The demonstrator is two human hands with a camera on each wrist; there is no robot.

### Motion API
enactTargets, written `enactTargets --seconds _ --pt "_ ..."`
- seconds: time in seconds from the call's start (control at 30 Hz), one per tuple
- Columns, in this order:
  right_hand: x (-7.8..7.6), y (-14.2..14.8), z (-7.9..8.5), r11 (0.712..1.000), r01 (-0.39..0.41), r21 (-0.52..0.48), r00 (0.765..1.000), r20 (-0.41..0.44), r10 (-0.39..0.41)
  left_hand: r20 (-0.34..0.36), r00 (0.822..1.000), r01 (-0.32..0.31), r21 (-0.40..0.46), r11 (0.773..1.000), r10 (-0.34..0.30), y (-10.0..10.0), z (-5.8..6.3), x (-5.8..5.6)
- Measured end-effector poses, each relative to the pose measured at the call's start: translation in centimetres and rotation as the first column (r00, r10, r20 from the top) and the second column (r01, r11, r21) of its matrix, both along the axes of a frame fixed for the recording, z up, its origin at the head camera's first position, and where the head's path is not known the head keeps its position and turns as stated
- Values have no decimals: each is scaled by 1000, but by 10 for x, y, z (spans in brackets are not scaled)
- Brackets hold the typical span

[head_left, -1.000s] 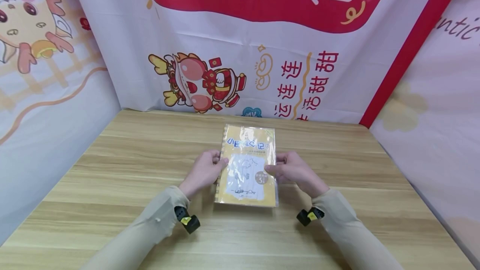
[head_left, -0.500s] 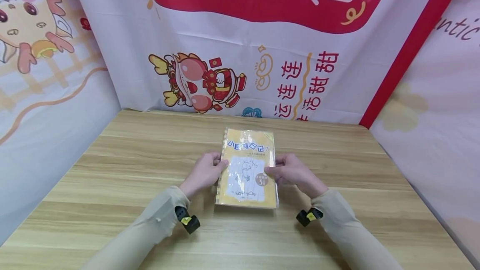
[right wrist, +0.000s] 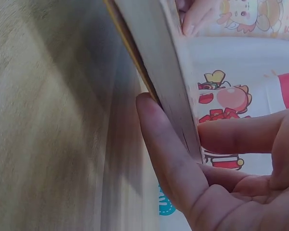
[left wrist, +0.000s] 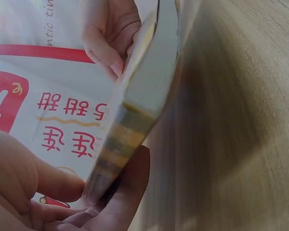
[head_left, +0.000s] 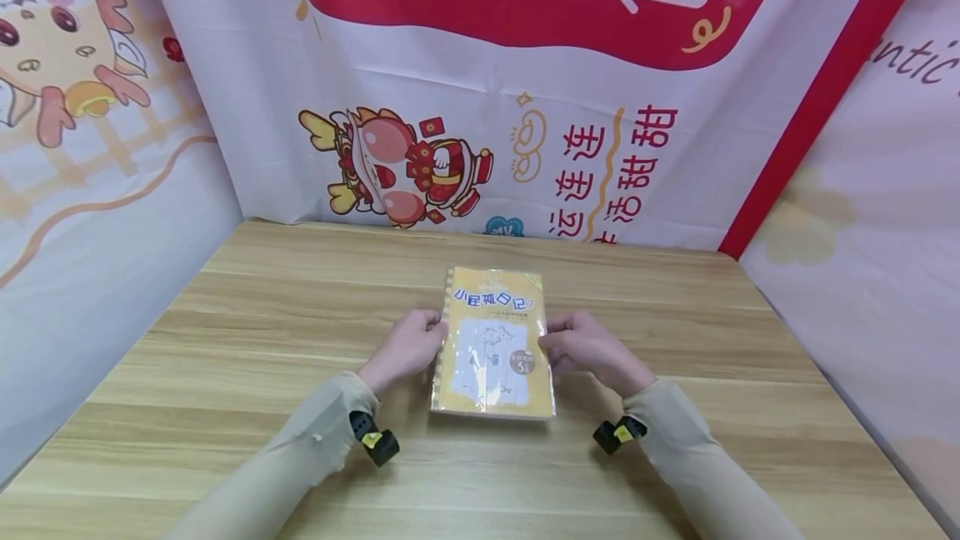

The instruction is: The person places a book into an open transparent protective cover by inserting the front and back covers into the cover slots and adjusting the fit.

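Note:
A yellow book (head_left: pixel 495 340) with blue Chinese lettering and a glossy clear cover is held by both hands above the wooden table, with a shadow beneath it. My left hand (head_left: pixel 408 346) grips its spine side; in the left wrist view the thumb is on the cover and fingers (left wrist: pixel 130 187) are under the striped spine (left wrist: pixel 115 149). The right hand (head_left: pixel 596 350) pinches the opposite side, where the right wrist view shows the page edges (right wrist: pixel 168 72) between thumb and a finger (right wrist: pixel 159 125) below. The book's underside is mostly hidden.
The wooden table (head_left: pixel 262 340) extends on all sides of the book. Printed cloth hangs behind it (head_left: pixel 465 65) and along both sides. Black wrist cameras, one of them on the left cuff (head_left: pixel 375 440), sit under the sleeves.
The book's far edge has lowered toward me, so the cover lies flatter and its lettering is clearer. Both thumbs have shifted outward to the cover's edges. The arms have barely moved.

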State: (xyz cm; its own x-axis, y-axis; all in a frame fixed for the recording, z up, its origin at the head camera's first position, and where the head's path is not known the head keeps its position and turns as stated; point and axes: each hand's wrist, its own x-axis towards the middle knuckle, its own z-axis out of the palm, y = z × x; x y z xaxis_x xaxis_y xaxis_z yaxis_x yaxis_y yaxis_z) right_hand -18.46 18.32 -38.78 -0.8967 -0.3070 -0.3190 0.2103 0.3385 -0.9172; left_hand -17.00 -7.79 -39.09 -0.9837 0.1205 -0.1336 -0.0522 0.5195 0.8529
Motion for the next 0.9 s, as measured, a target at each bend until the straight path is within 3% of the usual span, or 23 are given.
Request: enactTargets --seconds 0.2,0.73,0.9 --pt "-1 0 -2 1000 -4 18 1000 -13 5 30 999 12 -5 1000 -12 -1 -2 0" --pt "-3 -1 -10 999 -3 49 999 -48 6 -13 998 68 -73 995 -69 -5 -8 1" --pt "-2 -2 -11 997 7 72 999 -53 -3 8 997 72 -65 995 -72 -7 -11 -1"
